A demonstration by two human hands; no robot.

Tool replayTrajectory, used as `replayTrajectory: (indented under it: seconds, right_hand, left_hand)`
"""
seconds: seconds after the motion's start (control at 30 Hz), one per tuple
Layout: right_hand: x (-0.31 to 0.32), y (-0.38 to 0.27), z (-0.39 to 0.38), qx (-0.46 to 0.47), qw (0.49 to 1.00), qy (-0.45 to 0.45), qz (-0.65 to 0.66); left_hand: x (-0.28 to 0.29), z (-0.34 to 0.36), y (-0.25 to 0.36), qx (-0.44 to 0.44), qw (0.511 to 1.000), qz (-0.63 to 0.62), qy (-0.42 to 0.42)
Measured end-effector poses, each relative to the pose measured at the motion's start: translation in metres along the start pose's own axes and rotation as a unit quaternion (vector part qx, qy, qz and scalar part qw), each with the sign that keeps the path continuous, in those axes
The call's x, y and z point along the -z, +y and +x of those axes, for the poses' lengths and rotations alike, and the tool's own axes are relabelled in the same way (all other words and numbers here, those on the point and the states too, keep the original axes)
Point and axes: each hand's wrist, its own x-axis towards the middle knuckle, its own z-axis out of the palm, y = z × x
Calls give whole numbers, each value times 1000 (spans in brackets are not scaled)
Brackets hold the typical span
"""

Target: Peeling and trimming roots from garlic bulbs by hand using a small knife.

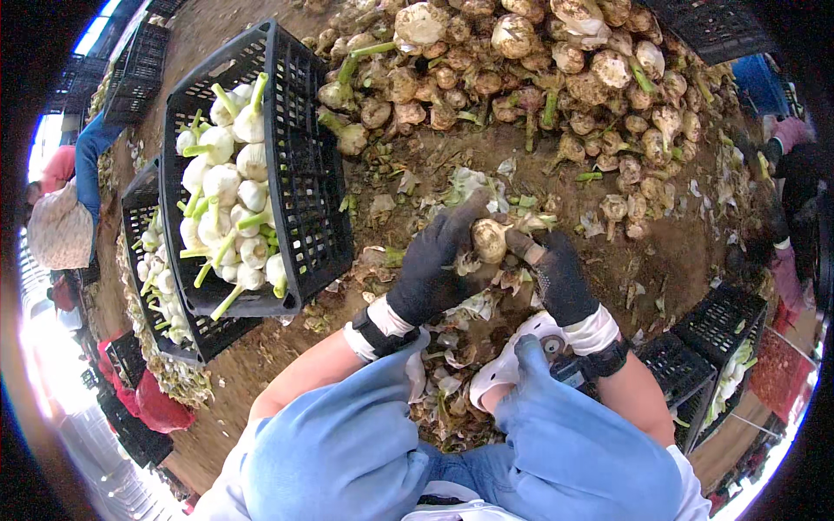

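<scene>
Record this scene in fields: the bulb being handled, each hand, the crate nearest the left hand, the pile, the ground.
Garlic bulb: soil-stained, between the two hands
Left hand: dark-gloved, fingers at the bulb's left
Right hand: dark-gloved, fingertips at the bulb's right; exact grip unclear
Crate: black, holding white garlic with green stems
Pile: dirty bulbs, beyond the hands
Ground: brown, strewn with papery skins
</scene>
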Motion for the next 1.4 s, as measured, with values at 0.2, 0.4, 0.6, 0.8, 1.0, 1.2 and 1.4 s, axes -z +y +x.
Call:
replayTrajectory:
  seconds: [0.2, 0.4, 0.6, 0.8, 1.0, 1.2, 1.4]
  right_hand:
    - [0, -8, -2, -13, 999, -25, 41]
    - [-5, 3, 3, 78, 996, 37, -34]
    - [-3, 33, 6, 38, 997, 24, -58]
    - [-8, 25, 10, 114, 992, 33, -47]
    - [-18, 3, 5, 12, 999, 38, 26]
    - [-18, 0, 7, 82, 994, 65, 31]
    - [-17, 5, -1, 289, 885, 164, -326]
  left_hand:
    - [-10, 2, 2, 182, 932, -313, 29]
    - [-1, 1, 2, 2, 999, 32, 16]
    - [-15, -4, -11, 75, 964, -244, 72]
    - [-16, -8, -30, 201, 880, -425, -70]
    - [-21, -3, -12, 95, 955, -277, -38]
    - [-1, -13, -8, 271, 878, -355, -170]
    - [-8, -6, -14, 215, 896, -388, -35]
